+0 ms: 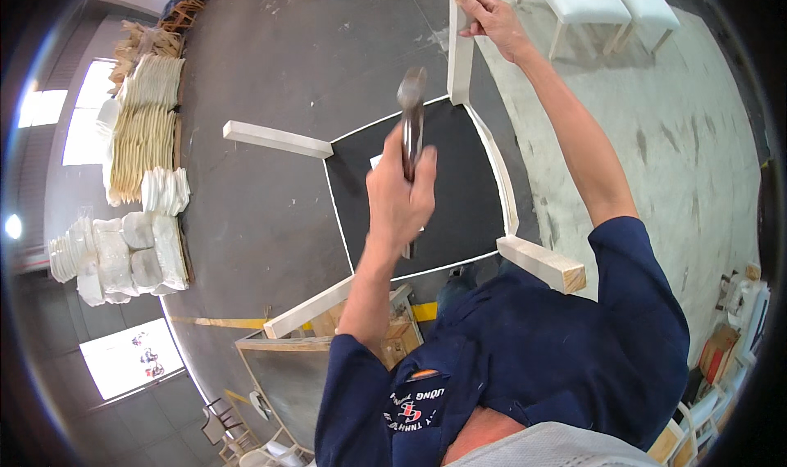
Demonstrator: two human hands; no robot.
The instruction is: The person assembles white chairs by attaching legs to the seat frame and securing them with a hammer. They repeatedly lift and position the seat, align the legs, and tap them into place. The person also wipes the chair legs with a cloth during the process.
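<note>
The seat [467, 192] is upturned at mid-view, a leg [461, 67] already at each corner; fixing seems unfinished, though how tight they sit cannot be told. Over the seat, the left hand [396, 195] wraps a hammer [412, 123]; above the seat's far right corner, the right hand [493, 24] grips the leg's tip.

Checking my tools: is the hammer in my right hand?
No, your left hand grips the hammer; your right hand holds a wooden leg.
</note>
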